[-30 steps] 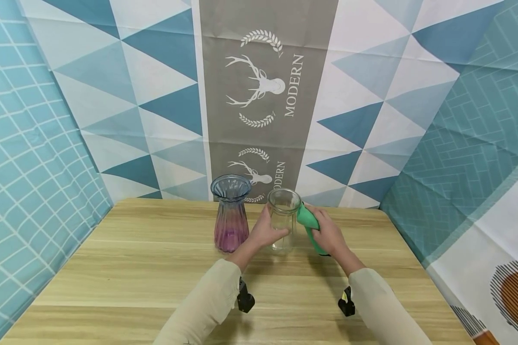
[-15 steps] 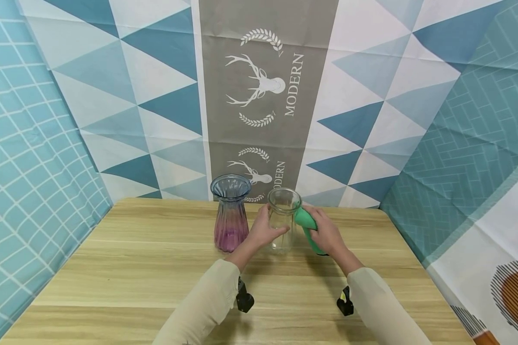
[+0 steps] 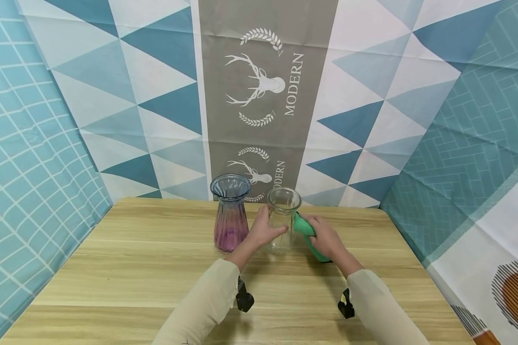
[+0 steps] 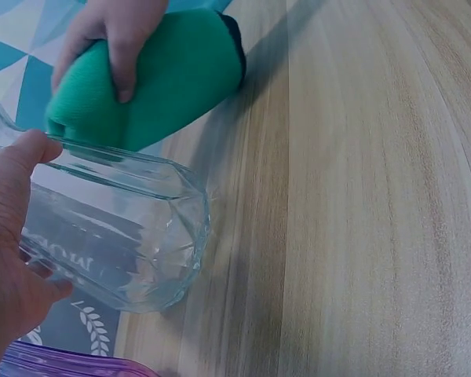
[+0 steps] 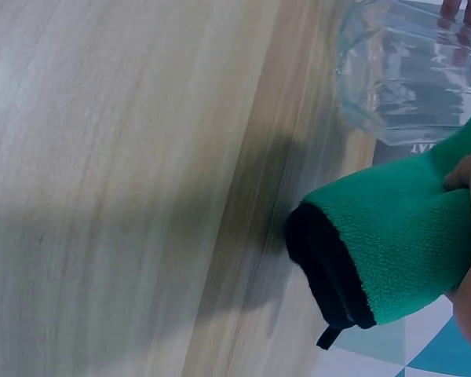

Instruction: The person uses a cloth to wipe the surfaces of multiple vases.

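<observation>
A clear glass vase stands upright near the back of the wooden table. My left hand grips it from the left, thumb across the front and fingers round the far side. In my right hand is a folded green cloth with a dark edge, its upper end right at the vase's side below the rim. The left wrist view shows the cloth pinched by the right hand and overlapping the glass. From the right wrist, the cloth hangs with its black-trimmed edge and small loop over the table.
A second vase, ribbed and fading from blue to purple, stands just left of the left hand. Behind the wooden table hangs a patterned wall cloth. A black wrist camera sits under the left forearm.
The right hand and the green cloth have slid slightly down along the clear vase's right side. The left hand and both vases stay about where they were.
</observation>
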Available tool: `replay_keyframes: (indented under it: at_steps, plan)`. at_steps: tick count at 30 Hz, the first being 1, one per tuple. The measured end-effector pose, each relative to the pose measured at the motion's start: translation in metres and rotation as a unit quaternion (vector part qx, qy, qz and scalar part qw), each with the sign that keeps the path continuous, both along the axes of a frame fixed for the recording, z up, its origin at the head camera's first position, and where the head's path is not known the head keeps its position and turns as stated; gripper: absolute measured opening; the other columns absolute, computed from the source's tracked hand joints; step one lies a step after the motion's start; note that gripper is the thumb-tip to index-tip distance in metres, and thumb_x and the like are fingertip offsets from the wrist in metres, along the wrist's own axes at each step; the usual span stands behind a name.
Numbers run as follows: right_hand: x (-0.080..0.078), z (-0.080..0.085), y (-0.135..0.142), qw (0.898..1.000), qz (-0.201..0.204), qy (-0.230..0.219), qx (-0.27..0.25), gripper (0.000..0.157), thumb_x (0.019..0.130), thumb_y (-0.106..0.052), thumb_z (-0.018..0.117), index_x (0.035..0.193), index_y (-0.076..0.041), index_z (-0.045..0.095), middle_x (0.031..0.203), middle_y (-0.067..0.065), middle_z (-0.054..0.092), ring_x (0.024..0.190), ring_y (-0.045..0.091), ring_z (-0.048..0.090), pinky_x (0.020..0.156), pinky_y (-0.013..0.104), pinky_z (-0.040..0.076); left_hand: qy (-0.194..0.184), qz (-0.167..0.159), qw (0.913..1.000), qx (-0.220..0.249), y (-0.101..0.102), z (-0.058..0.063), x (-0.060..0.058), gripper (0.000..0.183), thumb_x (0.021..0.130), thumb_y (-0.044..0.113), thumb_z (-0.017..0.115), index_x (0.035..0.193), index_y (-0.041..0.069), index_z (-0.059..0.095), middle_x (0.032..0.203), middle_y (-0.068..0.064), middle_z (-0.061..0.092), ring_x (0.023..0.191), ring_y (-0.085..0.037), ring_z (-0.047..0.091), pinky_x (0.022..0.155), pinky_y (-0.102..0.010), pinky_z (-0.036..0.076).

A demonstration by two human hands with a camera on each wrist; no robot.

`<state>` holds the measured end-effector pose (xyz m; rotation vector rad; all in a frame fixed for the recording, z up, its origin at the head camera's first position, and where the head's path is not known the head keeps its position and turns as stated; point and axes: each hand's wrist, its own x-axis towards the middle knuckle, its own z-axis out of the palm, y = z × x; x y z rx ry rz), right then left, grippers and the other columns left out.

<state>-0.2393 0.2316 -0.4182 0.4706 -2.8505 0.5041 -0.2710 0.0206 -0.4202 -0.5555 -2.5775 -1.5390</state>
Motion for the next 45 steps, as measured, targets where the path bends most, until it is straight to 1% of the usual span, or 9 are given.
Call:
replay_keyframes:
  at_steps: [8, 18, 21, 27, 31, 35, 37, 41, 45]
  plan:
    - [0.001, -0.009, 0.003, 0.997, 0.013, -0.028, 0.073, 0.06, 0.083, -0.004, 0.066, 0.138, -0.015, 0.045, 0.126, 0.019, 0.054, 0.108, 0.039, 0.057, 0.082, 0.054, 0.051, -0.008, 0.002, 0.9999, -0.006, 0.0, 0.0, 0.0, 0.086, 0.075, 0.026, 0.074, 0.144, 0.004, 0.028, 0.144, -0.021, 0.032, 0.133, -0.035, 0.036, 0.11, -0.048, 0.034]
    - [0.003, -0.015, 0.003, 0.992, 0.013, -0.063, 0.112, 0.06, 0.083, -0.005, 0.067, 0.138, -0.017, 0.045, 0.126, 0.017, 0.054, 0.108, 0.037, 0.057, 0.083, 0.053, 0.051, -0.013, -0.009, 0.9998, -0.011, 0.0, 0.001, -0.001, 0.087, 0.075, 0.024, 0.073, 0.145, 0.003, 0.026, 0.146, -0.021, 0.03, 0.134, -0.035, 0.035, 0.111, -0.047, 0.033]
    - [0.004, -0.015, 0.004, 0.993, 0.008, -0.073, 0.091, 0.059, 0.084, -0.003, 0.064, 0.138, -0.016, 0.045, 0.127, 0.018, 0.053, 0.108, 0.037, 0.057, 0.082, 0.054, 0.051, -0.013, -0.01, 0.9998, -0.013, 0.0, 0.001, -0.001, 0.086, 0.075, 0.024, 0.073, 0.144, 0.002, 0.026, 0.146, -0.022, 0.03, 0.134, -0.035, 0.035, 0.111, -0.047, 0.033]
    - [0.003, -0.009, 0.009, 0.998, -0.001, -0.06, 0.006, 0.06, 0.083, 0.002, 0.058, 0.139, -0.014, 0.043, 0.126, 0.022, 0.053, 0.107, 0.04, 0.056, 0.079, 0.055, 0.05, -0.009, -0.013, 0.9998, -0.007, -0.001, 0.001, -0.001, 0.085, 0.074, 0.024, 0.072, 0.143, 0.001, 0.028, 0.144, -0.023, 0.031, 0.134, -0.035, 0.035, 0.11, -0.047, 0.034]
    - [-0.001, -0.004, 0.011, 0.997, -0.007, -0.056, -0.051, 0.061, 0.086, 0.002, 0.053, 0.143, -0.015, 0.038, 0.137, 0.022, 0.046, 0.116, 0.041, 0.051, 0.085, 0.058, 0.047, -0.011, -0.012, 0.9998, -0.009, -0.001, 0.002, -0.001, 0.085, 0.073, 0.024, 0.071, 0.143, 0.002, 0.028, 0.145, -0.022, 0.031, 0.134, -0.035, 0.035, 0.11, -0.047, 0.035]
    - [-0.005, 0.002, 0.009, 0.994, -0.014, -0.038, -0.098, 0.059, 0.089, 0.0, 0.05, 0.145, -0.015, 0.035, 0.139, 0.02, 0.043, 0.12, 0.039, 0.048, 0.088, 0.056, 0.046, -0.007, -0.014, 0.9998, -0.011, -0.001, 0.002, -0.002, 0.084, 0.074, 0.024, 0.071, 0.143, 0.003, 0.028, 0.145, -0.022, 0.032, 0.134, -0.034, 0.035, 0.11, -0.047, 0.035]
    - [-0.006, 0.005, 0.007, 0.993, -0.015, -0.026, -0.115, 0.059, 0.09, -0.001, 0.05, 0.145, -0.015, 0.034, 0.139, 0.02, 0.043, 0.12, 0.038, 0.048, 0.088, 0.055, 0.046, -0.005, -0.015, 0.9998, -0.011, -0.001, 0.002, -0.002, 0.084, 0.074, 0.023, 0.071, 0.144, 0.003, 0.029, 0.145, -0.021, 0.032, 0.135, -0.034, 0.034, 0.11, -0.047, 0.034]
    - [-0.005, 0.011, 0.001, 0.99, -0.013, 0.008, -0.14, 0.061, 0.087, 0.001, 0.051, 0.144, -0.014, 0.036, 0.136, 0.02, 0.046, 0.116, 0.037, 0.05, 0.083, 0.052, 0.047, -0.007, -0.018, 0.9998, -0.007, -0.002, 0.002, -0.002, 0.083, 0.074, 0.022, 0.071, 0.144, 0.004, 0.029, 0.145, -0.021, 0.032, 0.135, -0.034, 0.034, 0.111, -0.047, 0.034]
    - [-0.005, 0.012, -0.005, 0.989, -0.004, 0.04, -0.139, 0.061, 0.084, 0.003, 0.053, 0.142, -0.013, 0.04, 0.133, 0.02, 0.049, 0.112, 0.036, 0.052, 0.079, 0.051, 0.047, -0.004, -0.022, 0.9997, -0.003, -0.002, 0.003, -0.001, 0.082, 0.074, 0.021, 0.071, 0.143, 0.005, 0.029, 0.144, -0.021, 0.033, 0.135, -0.034, 0.034, 0.11, -0.047, 0.034]
